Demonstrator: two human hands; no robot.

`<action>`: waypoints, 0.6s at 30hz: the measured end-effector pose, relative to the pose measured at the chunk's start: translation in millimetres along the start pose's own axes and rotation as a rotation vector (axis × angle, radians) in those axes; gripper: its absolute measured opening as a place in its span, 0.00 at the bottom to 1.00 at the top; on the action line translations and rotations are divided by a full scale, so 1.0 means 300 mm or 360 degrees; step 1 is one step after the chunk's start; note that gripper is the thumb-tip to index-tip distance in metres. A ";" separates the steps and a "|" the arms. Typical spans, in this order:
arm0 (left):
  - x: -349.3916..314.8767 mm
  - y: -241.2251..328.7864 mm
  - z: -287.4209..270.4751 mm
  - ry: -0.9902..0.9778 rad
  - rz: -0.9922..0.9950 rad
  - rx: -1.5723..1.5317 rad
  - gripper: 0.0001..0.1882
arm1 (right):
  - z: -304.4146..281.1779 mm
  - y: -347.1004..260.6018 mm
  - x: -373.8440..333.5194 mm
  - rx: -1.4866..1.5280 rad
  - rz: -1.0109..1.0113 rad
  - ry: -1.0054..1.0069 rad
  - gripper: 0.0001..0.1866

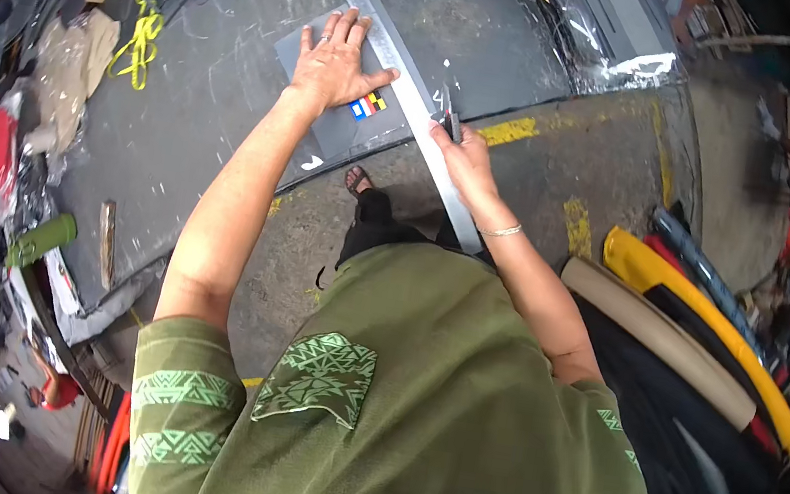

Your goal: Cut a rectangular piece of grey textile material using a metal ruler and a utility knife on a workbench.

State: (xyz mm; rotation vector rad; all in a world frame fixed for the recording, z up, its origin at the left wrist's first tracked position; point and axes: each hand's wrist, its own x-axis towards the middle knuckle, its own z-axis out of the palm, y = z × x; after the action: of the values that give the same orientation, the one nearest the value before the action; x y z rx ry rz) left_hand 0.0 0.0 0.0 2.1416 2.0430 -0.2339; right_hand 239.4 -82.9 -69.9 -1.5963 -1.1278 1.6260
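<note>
My left hand (337, 67) lies flat with fingers spread on a grey sheet (335, 133), its thumb resting on a long metal straightedge (414, 98). This straightedge runs slantwise across the dark work table (197, 143), and its near end juts past the table edge toward my body. My right hand (465, 164) grips what looks like a utility knife (451, 123) beside the straightedge, close to the table's front edge. The knife's blade tip is too small to make out. A small multicoloured patch (368, 106) shows on the sheet under my left wrist.
A yellow cord (141, 44) lies at the table's left, near brown paper and clear plastic (64, 89). A wooden stick (107, 242) sits at the left corner. Plastic-wrapped material (632, 68) covers the far right. Rolls of yellow (706, 331) and beige material (665, 341) lie at my right.
</note>
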 end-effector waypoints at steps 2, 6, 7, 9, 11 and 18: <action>0.024 -0.044 0.022 0.0126 0.0094 0.0001 0.59 | 0.043 0.006 0.039 -0.0078 -0.0069 0.0071 0.14; -0.064 -0.007 0.082 0.0284 0.0096 -0.0193 0.59 | 0.001 0.031 -0.033 -0.0080 -0.0163 0.0040 0.16; -0.057 -0.006 0.087 0.0338 0.0111 -0.0218 0.59 | -0.001 0.025 -0.024 -0.0070 -0.0170 0.0040 0.16; -0.038 -0.007 0.095 0.0453 0.0119 -0.0275 0.59 | -0.008 0.014 -0.016 0.0012 -0.0147 0.0025 0.16; -0.040 -0.011 0.108 0.0439 0.0096 -0.0281 0.58 | -0.009 0.014 -0.022 0.0018 -0.0163 0.0020 0.16; -0.032 -0.010 0.105 0.0440 0.0124 -0.0315 0.58 | -0.007 0.038 0.003 -0.0042 -0.0089 0.0049 0.14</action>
State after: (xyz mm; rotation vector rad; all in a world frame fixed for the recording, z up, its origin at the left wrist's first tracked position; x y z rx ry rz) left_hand -3.2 -16.4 -28.5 2.2237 2.0135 0.2787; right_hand 243.1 -87.1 -80.2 -1.5868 -1.1718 1.5516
